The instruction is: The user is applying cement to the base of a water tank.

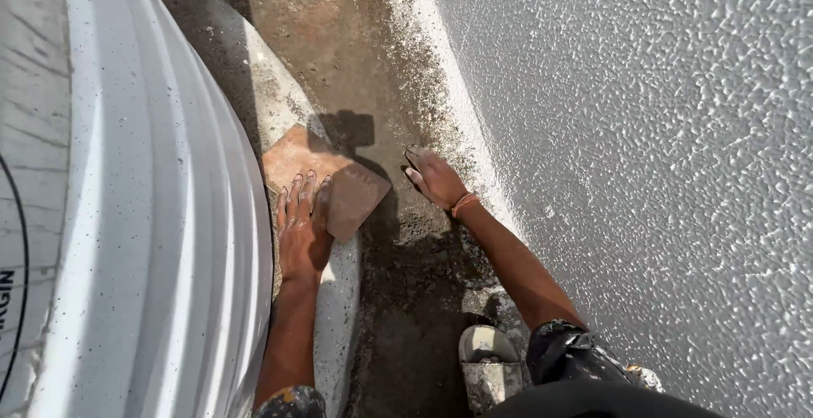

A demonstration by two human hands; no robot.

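Reddish tile is pressed by the flat, spread left hand, while, at three o'clock, gritty floor is touched by the open right hand.

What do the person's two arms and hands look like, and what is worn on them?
Both forearms are bare. The right hand has a thin orange band at its wrist. The left hand wears nothing. A paint-flecked sleeve edge shows near the left elbow.
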